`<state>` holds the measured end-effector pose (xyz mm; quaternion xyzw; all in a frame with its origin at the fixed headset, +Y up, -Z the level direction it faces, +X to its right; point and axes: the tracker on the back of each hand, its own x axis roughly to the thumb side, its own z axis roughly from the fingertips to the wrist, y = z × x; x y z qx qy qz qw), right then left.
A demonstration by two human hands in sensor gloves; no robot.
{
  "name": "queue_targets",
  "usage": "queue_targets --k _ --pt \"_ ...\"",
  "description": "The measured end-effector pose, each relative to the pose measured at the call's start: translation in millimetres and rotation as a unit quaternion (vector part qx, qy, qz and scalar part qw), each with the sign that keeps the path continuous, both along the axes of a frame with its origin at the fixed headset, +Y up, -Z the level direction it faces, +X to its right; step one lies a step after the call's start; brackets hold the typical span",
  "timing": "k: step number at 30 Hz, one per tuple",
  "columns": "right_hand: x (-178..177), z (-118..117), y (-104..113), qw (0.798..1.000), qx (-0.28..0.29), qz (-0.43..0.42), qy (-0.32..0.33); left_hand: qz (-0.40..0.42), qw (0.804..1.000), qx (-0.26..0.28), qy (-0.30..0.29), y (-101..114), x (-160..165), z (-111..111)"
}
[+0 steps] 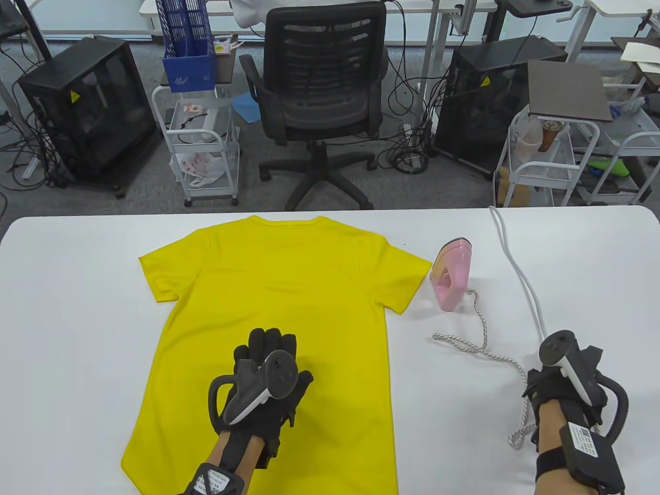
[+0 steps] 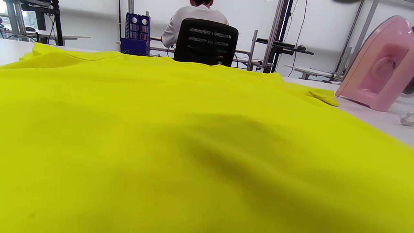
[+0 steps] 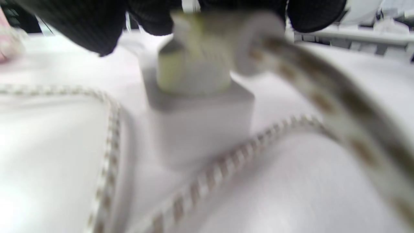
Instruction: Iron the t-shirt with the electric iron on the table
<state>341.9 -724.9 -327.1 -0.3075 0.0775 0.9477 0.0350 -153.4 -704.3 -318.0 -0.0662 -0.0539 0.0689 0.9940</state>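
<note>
A yellow t-shirt (image 1: 278, 309) lies flat on the white table (image 1: 77, 309), collar at the far side. My left hand (image 1: 268, 356) rests flat on its lower middle, fingers spread. The shirt fills the left wrist view (image 2: 161, 145). A pink iron (image 1: 451, 273) stands on its heel just right of the shirt's right sleeve, also in the left wrist view (image 2: 378, 68). Its braided cord (image 1: 482, 330) runs to my right hand (image 1: 551, 381). In the blurred right wrist view my gloved fingers (image 3: 97, 26) grip the iron's plug (image 3: 194, 64) on a white socket block (image 3: 200, 129).
A white cable (image 1: 521, 273) runs from the table's far edge to my right hand. Beyond the table stand an office chair (image 1: 319, 103), white carts and black cases. The braided cord loops on the table near the front right (image 1: 521, 428).
</note>
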Motion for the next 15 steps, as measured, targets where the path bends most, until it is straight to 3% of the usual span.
queue_targets --k 4,9,15 --pt "-11.6 -1.7 19.3 1.000 0.017 -0.002 0.013 -0.002 1.000 -0.001 -0.003 -1.4 1.5 -0.3" --pt "-27.5 -6.1 42.9 0.995 0.082 -0.025 0.040 0.002 1.000 -0.005 0.000 -1.6 0.0 -0.5" --pt "-53.8 2.7 33.3 0.980 0.166 -0.085 0.073 0.001 1.000 -0.008 0.004 -2.7 -0.6 -1.1"
